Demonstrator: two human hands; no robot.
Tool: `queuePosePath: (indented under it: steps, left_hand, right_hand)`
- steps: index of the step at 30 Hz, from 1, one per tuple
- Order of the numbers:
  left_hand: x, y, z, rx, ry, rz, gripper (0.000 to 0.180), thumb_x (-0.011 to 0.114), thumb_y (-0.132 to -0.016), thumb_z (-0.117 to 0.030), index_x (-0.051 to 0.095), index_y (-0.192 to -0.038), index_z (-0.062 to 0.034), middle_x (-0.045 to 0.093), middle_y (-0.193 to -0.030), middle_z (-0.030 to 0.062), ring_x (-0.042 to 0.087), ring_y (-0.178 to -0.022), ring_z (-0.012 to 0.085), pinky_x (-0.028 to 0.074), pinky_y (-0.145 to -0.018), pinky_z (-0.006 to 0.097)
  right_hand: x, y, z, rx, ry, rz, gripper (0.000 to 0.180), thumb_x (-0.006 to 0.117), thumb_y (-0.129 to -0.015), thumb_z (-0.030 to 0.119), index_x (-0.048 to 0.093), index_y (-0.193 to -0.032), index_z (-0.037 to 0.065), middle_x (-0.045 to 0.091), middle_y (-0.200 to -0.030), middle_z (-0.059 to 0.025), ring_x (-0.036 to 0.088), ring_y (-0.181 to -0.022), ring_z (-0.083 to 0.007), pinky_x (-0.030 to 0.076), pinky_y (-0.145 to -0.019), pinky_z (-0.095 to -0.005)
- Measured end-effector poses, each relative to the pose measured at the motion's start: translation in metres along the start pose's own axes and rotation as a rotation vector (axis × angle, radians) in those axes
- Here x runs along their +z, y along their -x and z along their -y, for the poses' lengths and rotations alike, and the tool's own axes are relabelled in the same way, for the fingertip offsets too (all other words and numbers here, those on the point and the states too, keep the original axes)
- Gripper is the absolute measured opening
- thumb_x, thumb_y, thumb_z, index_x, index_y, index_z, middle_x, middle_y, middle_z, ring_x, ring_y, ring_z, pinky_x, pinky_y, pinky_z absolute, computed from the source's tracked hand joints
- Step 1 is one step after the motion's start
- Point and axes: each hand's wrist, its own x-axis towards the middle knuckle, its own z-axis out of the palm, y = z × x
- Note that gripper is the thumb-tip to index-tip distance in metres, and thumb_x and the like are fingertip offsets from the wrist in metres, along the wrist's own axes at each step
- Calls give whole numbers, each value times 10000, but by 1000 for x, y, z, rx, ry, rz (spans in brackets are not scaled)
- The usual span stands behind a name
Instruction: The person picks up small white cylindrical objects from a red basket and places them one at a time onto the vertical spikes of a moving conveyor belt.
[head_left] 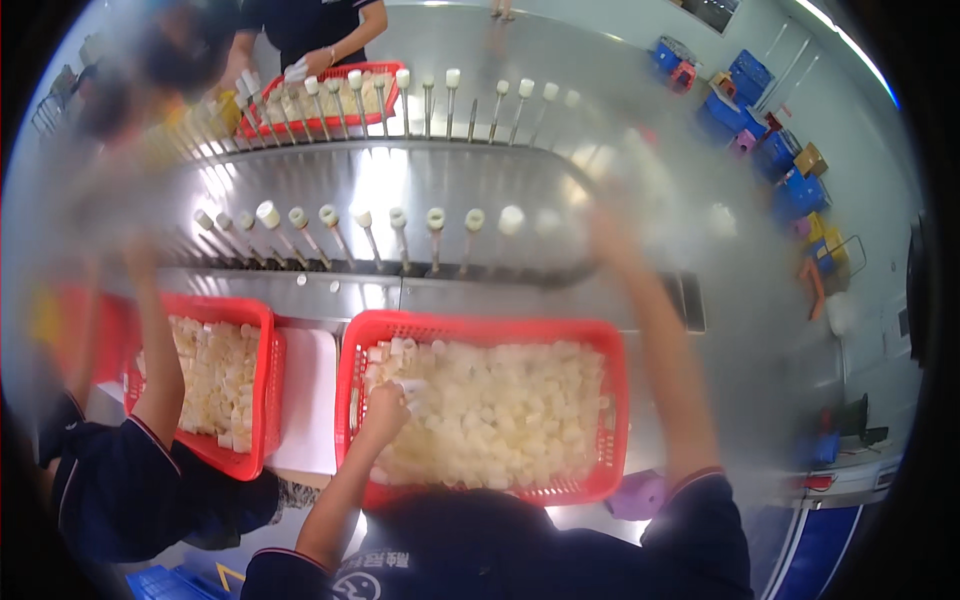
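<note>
A red basket [480,330] full of small white cylindrical pieces [500,410] sits right in front of me. My left hand [385,405] is down in the basket's left side, fingers closed among the white pieces. My right hand [605,235] reaches forward to the near row of metal pins [400,240] on the steel machine, next to a pin capped with a white piece [511,220]; the hand is blurred, so its hold cannot be made out.
A person on my left reaches an arm [160,350] over a second red basket [262,400] of white pieces. Another person stands across the machine by a third red basket [375,72]. A far row of capped pins [450,95] lies behind. Blue crates [790,190] stand at right.
</note>
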Motion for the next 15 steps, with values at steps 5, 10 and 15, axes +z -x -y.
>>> queuePosePath:
  steps: [5,10,15]
  left_hand:
    - [6,-13,17,-49,-123,106,239,610,-680,-74,626,-918,-61,618,-851,124,583,-734,243,464,-675,308]
    - [46,-38,29,319,-439,-73,254,613,-688,-176,618,-926,-87,502,-1096,142,480,-963,292,384,-828,374]
    - [77,-33,42,221,-552,-233,226,555,-673,-199,619,-850,-74,537,-1017,138,473,-934,296,333,-830,504]
  right_hand:
    - [26,-35,-34,-39,409,287,136,556,-576,-12,597,-703,-40,588,-729,-217,585,-737,-353,469,-676,-388]
    - [14,-15,-57,80,153,114,265,605,-586,53,586,-833,-41,592,-687,-194,594,-719,-329,472,-668,-353]
    - [24,156,-24,800,-1111,-445,296,589,-683,138,543,-939,-3,571,-808,-129,555,-753,-246,451,-686,-324]
